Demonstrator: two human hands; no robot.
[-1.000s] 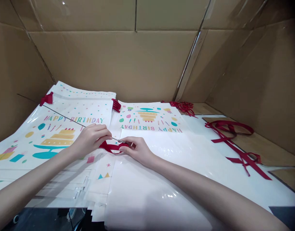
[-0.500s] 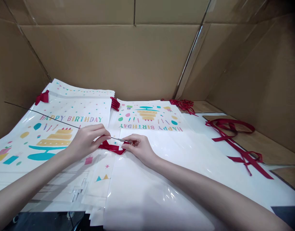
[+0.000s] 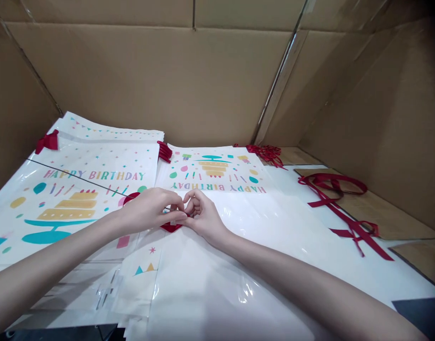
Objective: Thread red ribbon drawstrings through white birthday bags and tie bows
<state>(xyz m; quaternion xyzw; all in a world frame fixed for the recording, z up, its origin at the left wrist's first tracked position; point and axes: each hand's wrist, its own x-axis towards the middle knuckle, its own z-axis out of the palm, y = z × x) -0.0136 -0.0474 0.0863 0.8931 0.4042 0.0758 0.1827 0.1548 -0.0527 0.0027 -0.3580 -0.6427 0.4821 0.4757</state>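
My left hand [image 3: 155, 210] is closed round a long thin dark rod [image 3: 78, 178], which slants out behind it to the upper left. Its thumb and index fingertips meet those of my right hand [image 3: 205, 218]. A small loop of red ribbon [image 3: 172, 228] hangs below the fingertips, pinched by my right hand. More red ribbon shows behind the left hand. The rod's front end is hidden among the fingers. Beneath both hands lie white plastic bags, one pile printed with a cake and HAPPY BIRTHDAY [image 3: 93, 176].
Red ribbon handles [image 3: 164, 151] stick out from the left pile. A second printed bag [image 3: 213, 166] lies upside down behind my hands. Red ribbon bundles [image 3: 265, 154] and loose ribbon strips [image 3: 345, 213] lie at the right. Cardboard walls [image 3: 149, 85] enclose the back and sides.
The hands have come together, fingertips meeting. The metal tip seen between them before is now hidden. The rod has slid rightward with my left hand, and the view has shifted slightly.
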